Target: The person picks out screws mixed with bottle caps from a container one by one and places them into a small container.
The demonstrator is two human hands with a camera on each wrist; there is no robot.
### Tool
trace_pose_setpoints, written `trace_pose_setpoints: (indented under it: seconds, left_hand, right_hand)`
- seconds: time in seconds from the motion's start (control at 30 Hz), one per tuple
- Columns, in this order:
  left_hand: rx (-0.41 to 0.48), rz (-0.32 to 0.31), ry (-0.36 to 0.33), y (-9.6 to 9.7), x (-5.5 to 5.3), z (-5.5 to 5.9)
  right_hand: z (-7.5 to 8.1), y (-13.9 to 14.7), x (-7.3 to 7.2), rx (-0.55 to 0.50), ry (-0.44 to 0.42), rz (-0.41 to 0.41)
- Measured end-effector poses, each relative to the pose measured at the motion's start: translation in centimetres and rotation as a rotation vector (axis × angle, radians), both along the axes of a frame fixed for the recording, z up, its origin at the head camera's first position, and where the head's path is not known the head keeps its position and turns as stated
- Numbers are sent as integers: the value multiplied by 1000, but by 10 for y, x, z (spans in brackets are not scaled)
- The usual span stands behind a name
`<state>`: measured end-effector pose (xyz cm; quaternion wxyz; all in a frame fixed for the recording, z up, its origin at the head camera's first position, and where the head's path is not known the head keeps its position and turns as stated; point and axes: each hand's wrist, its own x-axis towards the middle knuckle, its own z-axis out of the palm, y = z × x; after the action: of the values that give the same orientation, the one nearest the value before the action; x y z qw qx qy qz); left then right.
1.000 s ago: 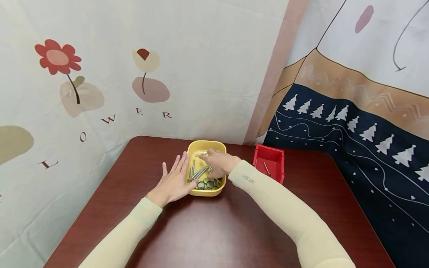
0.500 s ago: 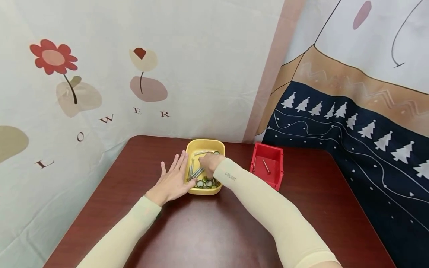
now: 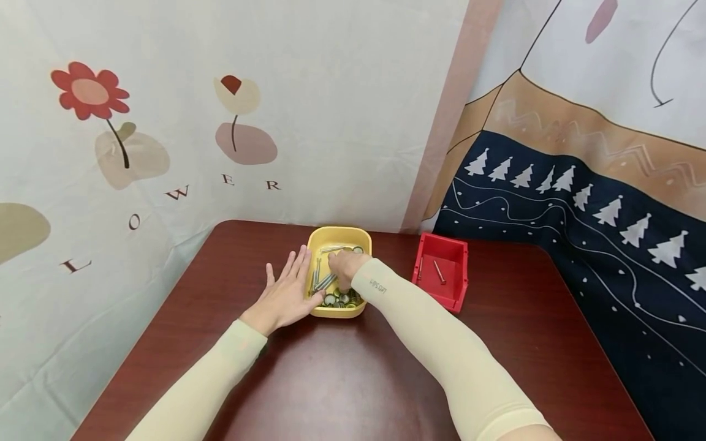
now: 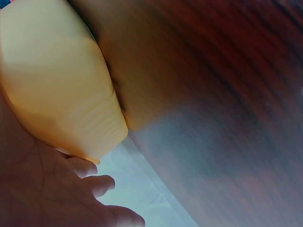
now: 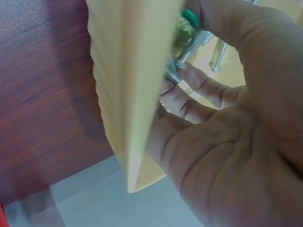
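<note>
A yellow bin [image 3: 340, 313] stands near the back edge of the table, holding several long silver screws [image 3: 325, 282] and several round caps [image 3: 330, 299]. My left hand [image 3: 284, 298] rests against the bin's left side, fingers straight and spread. In the left wrist view its palm and fingertips lie along the yellow wall [image 4: 61, 75]. My right hand [image 3: 350, 266] reaches down inside the bin with bent fingers. In the right wrist view those fingers are among the hardware, close to a silver screw [image 5: 173, 73] and a green piece [image 5: 191, 18]. The bin wall hides some fingertips, so a grip cannot be told.
To the right stands a red bin [image 3: 460, 294] with a screw [image 3: 439, 272] and another by its left wall. The dark red-brown table [image 3: 331, 380] extends toward me. Printed cloth [image 3: 342, 122] hangs behind the table.
My right hand has moved left and lower inside the yellow bin over the last second, its fingers now more bent. The left hand stays at the bin's side.
</note>
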<state>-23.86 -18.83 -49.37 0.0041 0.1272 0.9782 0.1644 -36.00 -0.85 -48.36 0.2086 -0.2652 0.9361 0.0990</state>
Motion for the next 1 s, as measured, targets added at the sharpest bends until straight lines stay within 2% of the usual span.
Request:
trace_pose_setpoints:
  seconds: [0.1, 0.13, 0.2, 0.3, 0.43, 0.57, 0.7, 0.8, 0.87, 1.0]
  left_hand:
    - [-2, 0, 1, 0, 0, 0]
    - [-2, 0, 2, 0, 0, 0]
    - [3, -2, 4, 0, 0, 0]
    - [5, -3, 9, 0, 0, -1]
    - [1, -1, 11, 0, 0, -1]
    - [-2, -1, 12, 1, -1, -2]
    - [3, -2, 4, 1, -2, -3]
    - [7, -1, -1, 0, -2, -2]
    - [9, -2, -3, 0, -3, -2]
    - [10, -3, -3, 0, -3, -3]
  right_hand:
    - [42, 8, 32, -59, -23, 1]
    - [49, 9, 38, -82, -37, -3]
    - [49, 12, 36, -129, -52, 5]
    - [18, 13, 8, -176, -69, 35]
    - [-25, 12, -35, -214, -29, 101]
    - [-30, 18, -45, -315, -5, 109]
    - [-18, 25, -39, -405, 2, 64]
    - [-9, 29, -33, -446, 40, 54]
    - [1, 31, -25, -472, 51, 43]
    - [33, 35, 2, -534, 61, 25]
